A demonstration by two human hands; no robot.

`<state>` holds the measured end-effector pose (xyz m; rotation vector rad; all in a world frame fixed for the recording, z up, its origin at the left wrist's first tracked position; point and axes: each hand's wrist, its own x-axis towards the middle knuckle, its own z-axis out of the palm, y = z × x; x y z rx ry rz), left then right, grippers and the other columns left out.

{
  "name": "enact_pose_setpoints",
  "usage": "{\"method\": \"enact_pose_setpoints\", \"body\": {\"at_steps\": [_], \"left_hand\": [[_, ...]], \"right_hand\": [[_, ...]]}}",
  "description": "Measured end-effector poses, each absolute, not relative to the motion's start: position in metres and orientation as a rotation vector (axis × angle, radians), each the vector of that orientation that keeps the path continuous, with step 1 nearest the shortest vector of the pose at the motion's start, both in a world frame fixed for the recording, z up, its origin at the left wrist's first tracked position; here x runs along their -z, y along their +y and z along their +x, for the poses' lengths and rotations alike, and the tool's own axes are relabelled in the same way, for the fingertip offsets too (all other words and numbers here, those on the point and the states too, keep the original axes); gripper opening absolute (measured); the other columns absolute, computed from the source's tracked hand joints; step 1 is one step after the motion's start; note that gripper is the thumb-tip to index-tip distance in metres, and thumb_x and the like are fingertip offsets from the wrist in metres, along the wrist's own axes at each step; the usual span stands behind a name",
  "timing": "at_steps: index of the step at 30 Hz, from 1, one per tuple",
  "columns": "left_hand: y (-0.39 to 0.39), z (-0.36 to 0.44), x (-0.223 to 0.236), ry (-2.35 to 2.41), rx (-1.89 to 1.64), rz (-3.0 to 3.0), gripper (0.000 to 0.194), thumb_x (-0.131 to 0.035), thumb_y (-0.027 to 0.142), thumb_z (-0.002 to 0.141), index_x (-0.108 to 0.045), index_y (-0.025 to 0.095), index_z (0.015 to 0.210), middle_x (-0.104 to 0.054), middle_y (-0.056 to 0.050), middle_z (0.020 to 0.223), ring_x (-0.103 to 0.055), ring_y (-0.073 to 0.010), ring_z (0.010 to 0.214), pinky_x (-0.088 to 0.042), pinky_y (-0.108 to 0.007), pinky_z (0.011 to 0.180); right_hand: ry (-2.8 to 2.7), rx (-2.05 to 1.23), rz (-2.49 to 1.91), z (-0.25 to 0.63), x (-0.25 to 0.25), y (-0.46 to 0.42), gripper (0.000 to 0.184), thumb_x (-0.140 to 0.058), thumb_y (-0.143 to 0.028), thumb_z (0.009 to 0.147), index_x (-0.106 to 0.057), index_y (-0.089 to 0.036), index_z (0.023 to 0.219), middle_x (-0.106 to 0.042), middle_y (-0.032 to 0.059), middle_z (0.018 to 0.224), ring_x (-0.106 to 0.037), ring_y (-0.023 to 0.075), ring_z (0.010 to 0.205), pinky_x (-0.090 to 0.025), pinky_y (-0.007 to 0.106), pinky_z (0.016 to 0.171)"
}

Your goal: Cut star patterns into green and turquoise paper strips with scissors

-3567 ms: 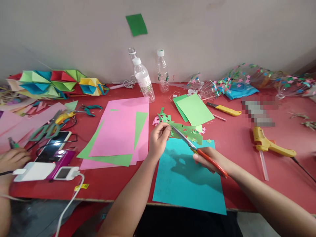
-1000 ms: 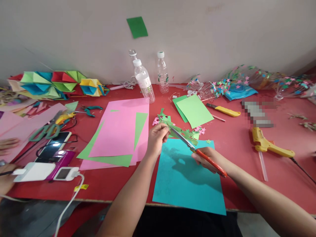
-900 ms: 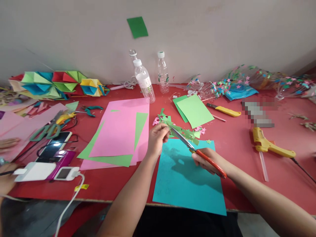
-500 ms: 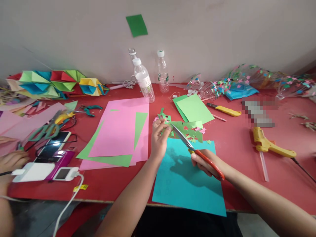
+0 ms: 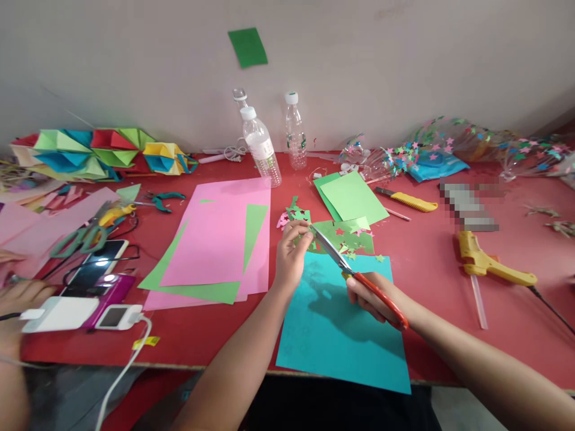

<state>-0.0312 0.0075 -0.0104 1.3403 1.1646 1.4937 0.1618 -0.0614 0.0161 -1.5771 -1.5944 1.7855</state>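
Overhanging the table edge [image 5: 202, 366], blue paper [image 5: 341, 347] lies beneath the right hand [image 5: 372, 296] gripping scissors [image 5: 347, 267], left hand [image 5: 291, 248] pinching green paper [image 5: 365, 242].

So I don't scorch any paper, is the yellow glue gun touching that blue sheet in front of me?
Apart. The head view shows the red tabletop between the yellow glue gun and the blue sheet.

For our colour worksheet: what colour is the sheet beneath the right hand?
The sheet is turquoise blue, shown in the head view.
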Motion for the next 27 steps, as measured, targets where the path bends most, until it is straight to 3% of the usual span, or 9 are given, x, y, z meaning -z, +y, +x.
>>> {"method": "enact_pose_setpoints", "body": {"at_steps": [8,16,27], "left_hand": [[0.0085,-0.0300,0.0171,1.098,-1.479,1.241,0.017,-0.062,0.030,0.084,-0.064,0.022,0.069,-0.065,-0.004,0.097,-0.058,-0.0196,0.110,-0.041,-0.031,0.100],[0.0077,-0.0303,0.0140,1.071,-1.461,1.264,0.018,-0.060,0.029,0.085,-0.059,0.021,0.068,-0.056,-0.001,0.080,-0.053,-0.0159,0.081,-0.042,-0.027,0.079],[0.0090,-0.0321,0.0134,1.037,-1.460,1.281,0.018,-0.059,0.024,0.085,-0.058,0.020,0.067,-0.053,0.001,0.075,-0.048,-0.0136,0.074,-0.037,-0.026,0.071]], "right_hand": [[-1.561,-1.779,-1.576,0.1576,-0.0174,-0.0646,0.061,-0.045,-0.079,0.083,-0.047,-0.020,0.065,-0.038,-0.0072,0.037,-0.033,0.0060,0.029,-0.028,0.021,0.036],[-1.551,-1.786,-1.662,0.1597,-0.0161,-0.0609,0.061,-0.049,-0.080,0.080,-0.045,-0.021,0.064,-0.035,-0.0085,0.036,-0.032,0.0055,0.028,-0.026,0.020,0.032],[-1.524,-1.753,-1.674,0.1619,-0.0181,-0.0584,0.059,-0.059,-0.076,0.074,-0.044,-0.021,0.060,-0.036,-0.0081,0.039,-0.034,0.0060,0.028,-0.025,0.021,0.031]]}}
